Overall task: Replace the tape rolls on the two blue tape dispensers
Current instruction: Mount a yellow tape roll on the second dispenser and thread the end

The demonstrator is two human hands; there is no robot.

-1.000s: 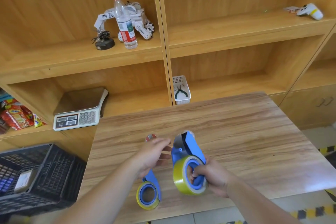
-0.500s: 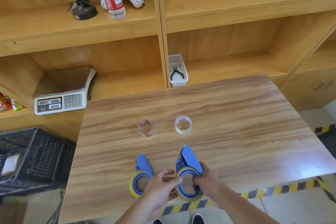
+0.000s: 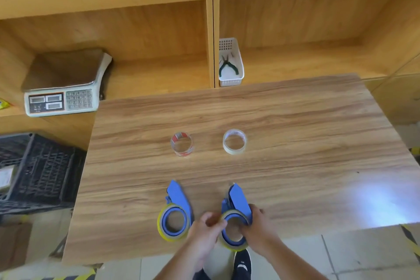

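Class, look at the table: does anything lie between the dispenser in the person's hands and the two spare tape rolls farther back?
Nothing visible does. Only bare table separates the held dispenser from the red-printed roll and the pale roll. The other dispenser lies off to the left.

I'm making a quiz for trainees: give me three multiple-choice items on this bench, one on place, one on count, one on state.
1. Where are the pliers? A) white basket on the shelf B) table C) black crate
2. How many loose tape rolls lie mid-table? A) one B) two C) four
3. What are the hands doing? A) resting apart B) both gripping the right dispenser C) lifting the scale

Answers: A, the pliers lie in the basket; B, a red-printed roll and a whitish roll; B, left hand and right hand close on the right dispenser.
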